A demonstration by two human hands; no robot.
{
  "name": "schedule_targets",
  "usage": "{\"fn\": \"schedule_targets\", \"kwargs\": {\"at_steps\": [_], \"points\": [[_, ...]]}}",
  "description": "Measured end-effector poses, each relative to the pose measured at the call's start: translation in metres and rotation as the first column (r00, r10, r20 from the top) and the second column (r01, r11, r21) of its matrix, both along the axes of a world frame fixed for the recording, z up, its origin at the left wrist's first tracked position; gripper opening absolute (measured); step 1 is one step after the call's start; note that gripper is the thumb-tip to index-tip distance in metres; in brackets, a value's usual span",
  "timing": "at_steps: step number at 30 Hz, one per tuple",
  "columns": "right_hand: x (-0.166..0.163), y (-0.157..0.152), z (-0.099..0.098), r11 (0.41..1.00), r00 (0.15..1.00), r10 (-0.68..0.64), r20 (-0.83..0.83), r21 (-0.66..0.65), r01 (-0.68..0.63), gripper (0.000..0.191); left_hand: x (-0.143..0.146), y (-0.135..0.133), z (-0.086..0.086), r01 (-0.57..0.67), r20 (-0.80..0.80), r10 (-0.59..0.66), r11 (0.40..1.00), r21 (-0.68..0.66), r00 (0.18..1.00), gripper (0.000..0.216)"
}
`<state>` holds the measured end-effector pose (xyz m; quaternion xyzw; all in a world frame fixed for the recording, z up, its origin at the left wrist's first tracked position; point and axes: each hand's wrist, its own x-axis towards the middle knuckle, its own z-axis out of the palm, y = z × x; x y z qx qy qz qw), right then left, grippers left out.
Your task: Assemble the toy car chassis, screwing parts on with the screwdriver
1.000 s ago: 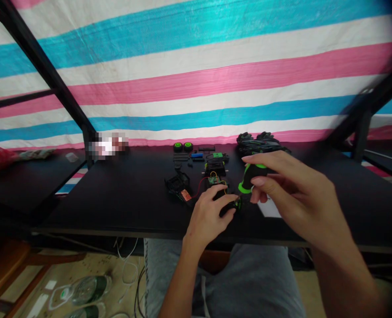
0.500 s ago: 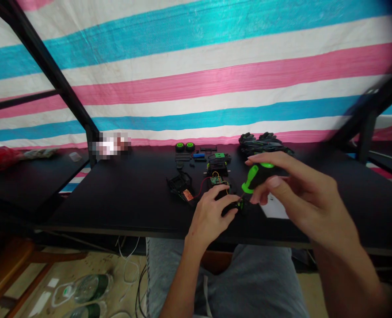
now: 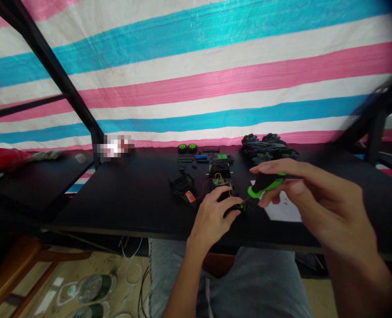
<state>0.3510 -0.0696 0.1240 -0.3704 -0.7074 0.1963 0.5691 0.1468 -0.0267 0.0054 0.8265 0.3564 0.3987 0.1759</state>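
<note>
Screwdriver (image 3: 267, 183) tipped flatter since the earlier frame; right hand (image 3: 325, 203) grips its handle; left hand (image 3: 212, 216) clasps the black assembly (image 3: 228, 208) near the counter's (image 3: 116, 198) front edge; assembly probably light, stiff, circuit board (image 3: 218, 181) fragile; best held by the body.

Striped sheet (image 3: 196, 88) behind the far edge of the tabletop (image 3: 116, 198)
Bottles (image 3: 98, 288) lie on the floor (image 3: 83, 266) below its near-left corner.
</note>
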Motion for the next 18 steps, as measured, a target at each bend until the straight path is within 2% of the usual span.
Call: {"fn": "schedule_targets", "kwargs": {"at_steps": [3,8,18], "points": [[-0.0002,0.0019,-0.0034,0.999,0.997,0.036,-0.065,0.022,-0.035,0.022,-0.0003,0.0002,-0.0006,0.005,0.004,-0.005,1.0,0.003,1.0,0.023],[-0.0007,0.0056,-0.0057,1.0,0.993,0.001,-0.114,0.019,0.001,0.027,-0.0003,0.0,-0.0015,-0.001,0.007,0.001,1.0,0.007,1.0,0.023],[-0.0051,0.0007,-0.0054,0.995,0.991,-0.101,-0.09,-0.014,0.1,0.027,0.0007,-0.0014,-0.001,-0.008,0.017,0.008,1.0,-0.011,1.0,0.023]]}}
